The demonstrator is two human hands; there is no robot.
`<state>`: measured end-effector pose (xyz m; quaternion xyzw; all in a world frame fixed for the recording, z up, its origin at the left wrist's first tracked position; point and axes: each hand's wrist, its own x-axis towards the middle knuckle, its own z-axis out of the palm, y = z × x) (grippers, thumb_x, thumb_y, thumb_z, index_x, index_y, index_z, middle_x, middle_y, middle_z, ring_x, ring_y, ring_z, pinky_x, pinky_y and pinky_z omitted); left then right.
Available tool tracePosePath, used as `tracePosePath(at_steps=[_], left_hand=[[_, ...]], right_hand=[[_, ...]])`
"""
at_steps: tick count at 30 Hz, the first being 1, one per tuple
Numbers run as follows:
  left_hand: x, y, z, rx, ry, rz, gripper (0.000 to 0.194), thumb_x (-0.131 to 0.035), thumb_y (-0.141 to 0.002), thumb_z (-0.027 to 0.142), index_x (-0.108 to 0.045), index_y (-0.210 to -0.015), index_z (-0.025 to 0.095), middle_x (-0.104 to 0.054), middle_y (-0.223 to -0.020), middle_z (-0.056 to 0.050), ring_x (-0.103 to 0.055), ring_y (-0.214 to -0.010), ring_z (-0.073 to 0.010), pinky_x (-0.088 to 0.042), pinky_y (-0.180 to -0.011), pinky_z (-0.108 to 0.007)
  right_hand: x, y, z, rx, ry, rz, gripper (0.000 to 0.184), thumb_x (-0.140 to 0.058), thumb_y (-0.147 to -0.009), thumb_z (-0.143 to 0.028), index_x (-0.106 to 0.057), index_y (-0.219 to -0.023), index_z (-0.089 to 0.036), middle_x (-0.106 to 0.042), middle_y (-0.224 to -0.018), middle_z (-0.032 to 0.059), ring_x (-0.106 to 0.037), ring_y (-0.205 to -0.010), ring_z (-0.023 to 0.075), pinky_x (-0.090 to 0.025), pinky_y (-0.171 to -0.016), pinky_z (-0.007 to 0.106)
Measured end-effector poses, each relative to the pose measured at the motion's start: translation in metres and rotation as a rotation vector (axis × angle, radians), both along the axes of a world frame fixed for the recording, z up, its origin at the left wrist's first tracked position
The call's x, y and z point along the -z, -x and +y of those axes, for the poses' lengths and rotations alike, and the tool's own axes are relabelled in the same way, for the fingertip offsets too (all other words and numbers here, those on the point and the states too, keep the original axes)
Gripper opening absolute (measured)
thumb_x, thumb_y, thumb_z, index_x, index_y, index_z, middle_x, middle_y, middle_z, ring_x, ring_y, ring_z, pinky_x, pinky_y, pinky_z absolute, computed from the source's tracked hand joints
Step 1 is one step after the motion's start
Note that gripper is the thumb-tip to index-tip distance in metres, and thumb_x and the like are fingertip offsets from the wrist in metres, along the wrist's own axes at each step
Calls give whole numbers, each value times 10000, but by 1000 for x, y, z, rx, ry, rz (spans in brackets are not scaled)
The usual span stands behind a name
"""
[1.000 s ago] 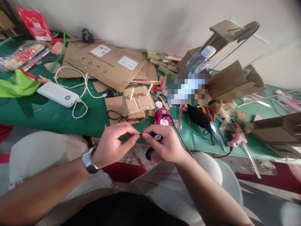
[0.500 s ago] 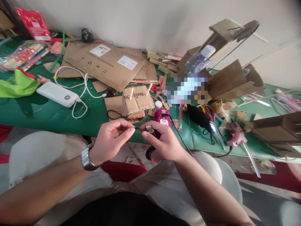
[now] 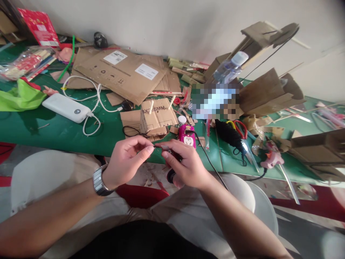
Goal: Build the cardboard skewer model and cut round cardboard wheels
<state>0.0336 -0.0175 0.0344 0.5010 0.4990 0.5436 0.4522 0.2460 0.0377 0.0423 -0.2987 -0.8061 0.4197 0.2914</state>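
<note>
Above the table's front edge, my left hand (image 3: 129, 156) pinches a tiny dark piece between thumb and forefinger; it looks like a thin black cord end (image 3: 154, 146). Close beside it, my right hand (image 3: 187, 162) is closed around a small dark object with a silver metal end, apparently a lighter (image 3: 165, 148). The metal end lies near the left fingertips; whether it touches the cord cannot be made out. Fingers hide most of its body. Below my right hand, a black and pink object (image 3: 170, 176) is partly hidden. A cardboard box (image 3: 157, 117) with two pale sticks stands just beyond my hands.
Around the green table (image 3: 107, 138) lie a white power bank (image 3: 66, 108), a magenta socket block (image 3: 187, 136), scissors (image 3: 240, 129), a pink glue gun (image 3: 272, 158) and flat cardboard (image 3: 121, 75). A plastic bottle (image 3: 230, 68) and cardboard structures (image 3: 269, 93) stand on the right.
My right hand has turned slightly, bringing the silver end left, closer to my left fingertips. My left hand has stayed almost still, keeping its pinch.
</note>
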Motion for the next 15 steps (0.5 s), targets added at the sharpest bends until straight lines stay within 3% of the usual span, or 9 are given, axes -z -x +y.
tracePosePath(at_steps=[5,11,15], left_hand=[[2,0,-1,28,27,-22,123,-755,-944,251,-765,-856,165,-716,-716,-15,-638,-649,-104,-519,-587,-167],[5,-1,-2,77,67,-33,180,-743,-958,283,-750,-819,170,-701,-716,-15,-629,-666,-110,-533,-616,-176],[6,-2,-3,82,92,-61,158,-756,-945,280,-760,-830,172,-708,-725,-13,-640,-676,-112,-543,-631,-178]], right_hand=[[-2,0,-2,-45,-53,7,288,-549,-1144,-268,-763,-1320,-193,-808,-1053,95,-771,-945,197,-615,-838,317],[0,0,-4,-31,-48,-7,360,-578,-1126,-240,-699,-1465,-242,-815,-1322,100,-797,-1181,218,-644,-1006,334],[1,0,-5,-59,-49,34,362,-577,-1123,-211,-685,-1466,-248,-813,-1336,82,-797,-1197,193,-643,-1021,300]])
